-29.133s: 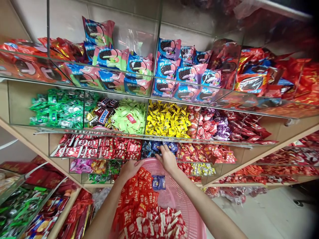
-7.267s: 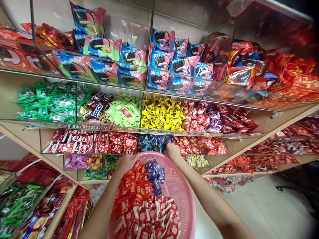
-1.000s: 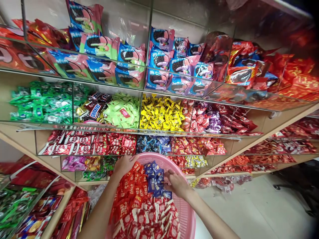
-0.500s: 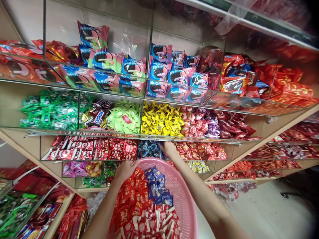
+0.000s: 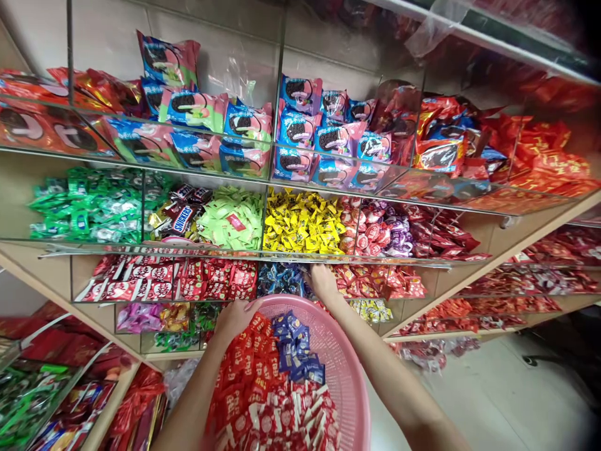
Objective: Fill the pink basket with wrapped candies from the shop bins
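My left hand [image 5: 236, 318] grips the upper left rim of a pink plastic basket [image 5: 345, 351]. Inside the basket lie red-wrapped sweets [image 5: 244, 360], dark blue packets [image 5: 295, 351] and red-and-white wrapped sweets [image 5: 286, 416]. Beyond the far rim, my right hand [image 5: 322, 280] reaches into a low shelf compartment, at the right side of a pile of dark blue wrapped candies [image 5: 280, 279]. Its fingertips are hidden among the candies and under the glass shelf edge, so what they hold, if anything, does not show.
Glass shelf edges [image 5: 300, 255] run just above my right hand. Higher up sit yellow candies [image 5: 303, 222], green candies [image 5: 94, 203] and blue cookie packs [image 5: 298, 128]. Red-and-white packets [image 5: 150, 279] lie left of the blue pile. A wooden side panel [image 5: 474, 269] slants at right.
The view has shifted slightly. My right hand stays at the blue candies, with its wrist and knuckles turned a little. My left hand keeps its hold on the basket rim.
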`<state>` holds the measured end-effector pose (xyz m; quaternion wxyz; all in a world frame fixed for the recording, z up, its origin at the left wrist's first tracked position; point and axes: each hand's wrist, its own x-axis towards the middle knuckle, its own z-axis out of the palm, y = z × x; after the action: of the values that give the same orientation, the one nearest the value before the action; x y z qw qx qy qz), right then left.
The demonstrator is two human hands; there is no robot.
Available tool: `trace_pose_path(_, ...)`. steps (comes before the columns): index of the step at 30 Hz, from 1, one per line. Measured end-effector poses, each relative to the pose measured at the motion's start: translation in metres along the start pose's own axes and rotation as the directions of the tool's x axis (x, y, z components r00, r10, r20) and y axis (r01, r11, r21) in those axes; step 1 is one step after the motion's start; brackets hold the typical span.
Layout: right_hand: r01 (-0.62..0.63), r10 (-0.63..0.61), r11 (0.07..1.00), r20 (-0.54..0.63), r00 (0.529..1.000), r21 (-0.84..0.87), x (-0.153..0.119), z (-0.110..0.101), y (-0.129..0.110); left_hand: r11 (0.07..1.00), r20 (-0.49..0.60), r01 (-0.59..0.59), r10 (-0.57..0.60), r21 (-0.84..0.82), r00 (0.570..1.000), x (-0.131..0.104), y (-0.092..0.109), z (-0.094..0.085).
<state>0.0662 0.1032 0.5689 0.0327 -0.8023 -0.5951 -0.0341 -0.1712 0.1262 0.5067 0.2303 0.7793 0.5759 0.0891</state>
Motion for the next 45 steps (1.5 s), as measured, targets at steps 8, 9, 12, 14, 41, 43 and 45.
trace_pose_path(8,0.043,-0.044,0.989,0.004,0.999,0.141,-0.079,-0.004,0.003,0.998,0.029,0.035,-0.034,-0.044,0.999,0.0,0.002,-0.002)
trace_pose_path(9,0.033,-0.041,0.984,0.045,0.998,0.176,-0.088,0.0,0.003,0.999,0.028,0.031,-0.03,-0.036,0.999,0.0,0.002,-0.002)
trace_pose_path(12,-0.018,-0.018,0.972,0.15,0.989,0.236,-0.111,0.015,0.003,1.0,0.03,0.022,-0.022,-0.01,0.999,-0.001,0.003,-0.002)
trace_pose_path(14,-0.075,0.026,0.969,0.204,0.979,0.236,-0.123,0.027,0.004,1.0,0.027,0.017,-0.017,0.002,0.999,-0.001,0.004,-0.003)
trace_pose_path(41,0.034,-0.024,0.99,0.076,0.997,-0.136,-0.033,0.012,0.011,1.0,0.005,0.015,-0.015,-0.012,1.0,0.0,0.0,0.001)
trace_pose_path(43,0.03,-0.013,0.986,0.104,0.995,-0.164,-0.025,0.019,0.011,1.0,-0.001,0.012,-0.012,-0.006,1.0,-0.001,0.0,0.0)
trace_pose_path(45,0.027,-0.008,0.985,0.113,0.994,-0.17,-0.023,0.025,0.012,1.0,-0.005,0.009,-0.009,-0.005,1.0,-0.002,0.001,0.0)
